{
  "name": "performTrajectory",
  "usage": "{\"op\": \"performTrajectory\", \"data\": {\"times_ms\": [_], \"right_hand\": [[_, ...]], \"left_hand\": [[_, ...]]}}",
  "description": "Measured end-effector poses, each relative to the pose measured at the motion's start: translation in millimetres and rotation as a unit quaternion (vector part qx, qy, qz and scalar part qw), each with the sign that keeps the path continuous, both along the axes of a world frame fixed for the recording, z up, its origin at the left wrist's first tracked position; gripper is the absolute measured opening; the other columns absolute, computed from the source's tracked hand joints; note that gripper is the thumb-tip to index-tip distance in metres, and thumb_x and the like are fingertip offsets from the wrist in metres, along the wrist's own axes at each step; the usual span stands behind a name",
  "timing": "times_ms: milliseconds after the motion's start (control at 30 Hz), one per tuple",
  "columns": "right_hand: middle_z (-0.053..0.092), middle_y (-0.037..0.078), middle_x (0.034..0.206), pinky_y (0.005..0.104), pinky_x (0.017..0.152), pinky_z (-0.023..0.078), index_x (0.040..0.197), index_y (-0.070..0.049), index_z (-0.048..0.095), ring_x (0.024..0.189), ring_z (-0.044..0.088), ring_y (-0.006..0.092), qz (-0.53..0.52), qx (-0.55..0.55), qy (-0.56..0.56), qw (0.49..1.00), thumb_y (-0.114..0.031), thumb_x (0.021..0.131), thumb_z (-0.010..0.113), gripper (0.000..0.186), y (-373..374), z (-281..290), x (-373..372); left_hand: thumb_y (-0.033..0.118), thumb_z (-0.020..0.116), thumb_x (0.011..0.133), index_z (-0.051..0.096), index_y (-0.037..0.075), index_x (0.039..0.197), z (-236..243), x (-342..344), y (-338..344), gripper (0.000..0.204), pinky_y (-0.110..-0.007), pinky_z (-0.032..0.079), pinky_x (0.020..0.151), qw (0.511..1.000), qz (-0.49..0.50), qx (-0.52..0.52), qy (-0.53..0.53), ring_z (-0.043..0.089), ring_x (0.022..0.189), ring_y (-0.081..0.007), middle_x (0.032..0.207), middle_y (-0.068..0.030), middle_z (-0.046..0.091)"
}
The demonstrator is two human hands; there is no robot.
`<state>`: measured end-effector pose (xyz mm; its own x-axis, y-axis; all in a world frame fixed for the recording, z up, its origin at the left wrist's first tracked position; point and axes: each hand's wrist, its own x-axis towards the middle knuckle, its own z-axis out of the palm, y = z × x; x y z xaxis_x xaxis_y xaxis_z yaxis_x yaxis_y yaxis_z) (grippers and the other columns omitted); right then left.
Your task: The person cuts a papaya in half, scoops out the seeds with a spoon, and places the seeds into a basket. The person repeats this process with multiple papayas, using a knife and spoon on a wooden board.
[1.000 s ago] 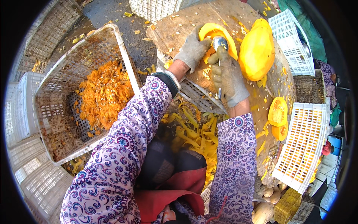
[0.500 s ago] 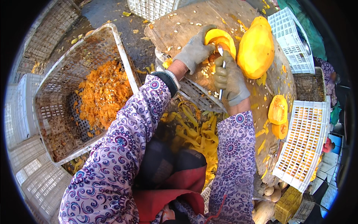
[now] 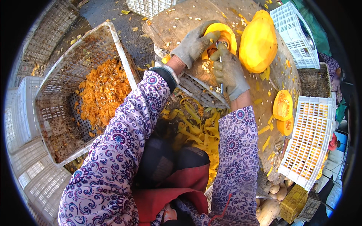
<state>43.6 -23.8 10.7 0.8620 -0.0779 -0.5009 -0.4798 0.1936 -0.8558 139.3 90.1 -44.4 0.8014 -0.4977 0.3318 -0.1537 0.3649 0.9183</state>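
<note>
- Spoon (image 3: pixel 221 87) bowl tucked away now: half a second ago it showed in the hollow of the cut pumpkin half (image 3: pixel 221 28), and here comes only a glint behind the fingers
- That half sits just left of the whole peeled pumpkin (image 3: pixel 258 42), our landmark, so close that contact is hard to call
- Left hand (image 3: pixel 193 44), gloved, on the half's far side from the landmark: fingers curled around the outer wall, thumb by the rim, a part-closed hold on the piece
- Right hand (image 3: pixel 230 73), gloved too, just left of the landmark and nearer the wearer: folded firmly around the spoon's handle, whose end pokes out below the fist
- What it means for the scraping in hand: the spoon seems to be working inside the hollow, with the left hand as the brace; how clean that wall is, nobody can tell from here
- Loose seeds (image 3: pixel 205 66) lie left of the landmark on the wooden tabletop (image 3: pixel 205 11)
- Two cut pieces (image 3: pixel 283 105) wait on the wearer's side of the landmark, a little right; shredded pulp (image 3: pixel 103 90) is heaped well to its left in a stained crate (image 3: pixel 49 124)
</note>
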Motion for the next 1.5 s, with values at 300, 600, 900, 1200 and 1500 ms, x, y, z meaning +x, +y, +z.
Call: {"op": "performTrajectory", "data": {"times_ms": [300,600,900,1200,1500], "right_hand": [[0.027,-0.009,0.053,0.0188,0.034,0.017,0.088,-0.008,0.051,0.038,0.020,0.0024,0.017,-0.058,0.117,0.991,-0.050,0.092,0.044,0.043,15.2,-2.1,-10.8],[0.035,-0.007,0.053,0.0199,0.035,0.022,0.080,-0.006,0.053,0.039,0.027,0.0034,0.017,-0.083,0.056,0.995,-0.052,0.091,0.046,0.048,13.8,2.0,-36.4],[0.043,-0.004,0.058,0.0188,0.033,0.022,0.087,-0.005,0.057,0.039,0.032,0.0029,-0.196,-0.021,-0.064,0.978,-0.049,0.090,0.051,0.044,7.1,19.8,-24.3],[0.062,0.018,0.099,0.0372,0.084,0.044,0.112,0.006,0.055,0.095,0.058,0.0290,-0.120,-0.492,-0.173,0.845,-0.041,0.081,0.066,0.057,8.4,19.1,-2.3],[0.057,0.031,0.104,0.0465,0.088,0.043,0.108,0.008,0.055,0.101,0.054,0.0433,-0.029,-0.615,-0.069,0.785,-0.040,0.084,0.054,0.054,0.1,21.6,5.4]], "left_hand": [[0.016,0.057,0.086,0.050,0.003,0.123,1.5,-4.1,-3.5,0.040,-0.029,0.045,0.087,0.988,0.124,0.075,-0.057,0.059,0.097,-0.0204,0.108,-0.0131,0.062],[0.013,0.059,0.085,0.054,0.001,0.113,-4.4,11.1,-3.0,0.031,-0.028,0.051,0.072,0.963,0.151,-0.136,0.178,0.062,0.084,-0.0189,0.097,-0.0105,0.063],[0.013,0.060,0.085,0.056,-0.001,0.110,-7.5,12.4,1.1,0.029,-0.028,0.052,0.070,0.970,0.136,-0.134,0.151,0.062,0.081,-0.0187,0.093,-0.0097,0.063],[0.011,0.059,0.085,0.055,0.000,0.111,-4.7,7.4,1.4,0.029,-0.028,0.051,0.073,0.980,0.095,-0.092,0.149,0.061,0.085,-0.0179,0.099,-0.0095,0.063],[0.023,0.058,0.090,0.052,0.000,0.118,7.2,-1.9,4.4,0.037,-0.026,0.049,0.082,0.970,-0.005,-0.123,0.208,0.059,0.096,-0.0139,0.111,-0.0075,0.060]]}}
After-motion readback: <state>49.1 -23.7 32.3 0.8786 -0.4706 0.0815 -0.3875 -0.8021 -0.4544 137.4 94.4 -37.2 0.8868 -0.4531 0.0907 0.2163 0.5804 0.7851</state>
